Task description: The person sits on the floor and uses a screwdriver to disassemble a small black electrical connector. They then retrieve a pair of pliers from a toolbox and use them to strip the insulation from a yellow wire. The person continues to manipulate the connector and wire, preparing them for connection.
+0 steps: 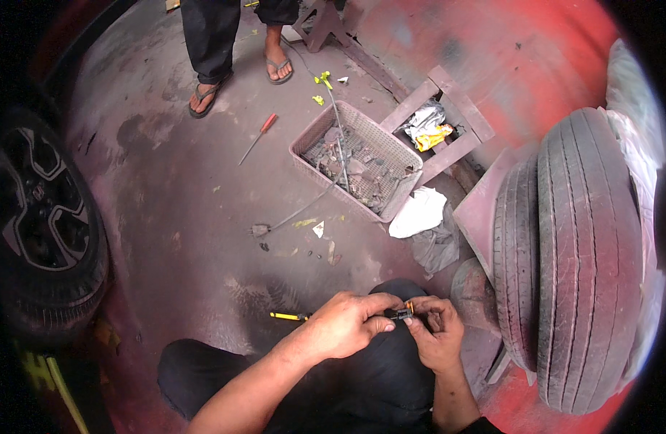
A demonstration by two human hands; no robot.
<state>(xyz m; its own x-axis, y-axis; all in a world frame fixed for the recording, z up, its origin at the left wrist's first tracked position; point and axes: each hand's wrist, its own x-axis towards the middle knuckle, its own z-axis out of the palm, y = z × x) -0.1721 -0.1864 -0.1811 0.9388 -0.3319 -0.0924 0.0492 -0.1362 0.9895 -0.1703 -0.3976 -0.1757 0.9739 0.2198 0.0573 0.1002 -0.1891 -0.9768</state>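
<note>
A small black piece, like a plug connector (399,314), is held between my hands above my lap. My left hand (347,323) pinches its left side between thumb and fingers. On the other side, the curled fingers and thumb of my right hand (438,333) grip its right end, where a small orange bit (410,307) shows. A thin yellow-and-black stick-like thing (289,316) pokes out to the left behind my left wrist; whether it is in my hand or joined to the black piece is hidden.
A pinkish basket (304,165) of debris stands ahead, with a grey cable (300,210) over it. A red-handled screwdriver (258,137) lies on the floor. Tires (590,253) stand at right, a wheel (47,217) at left. Another person's sandaled feet (206,95) are at the far side.
</note>
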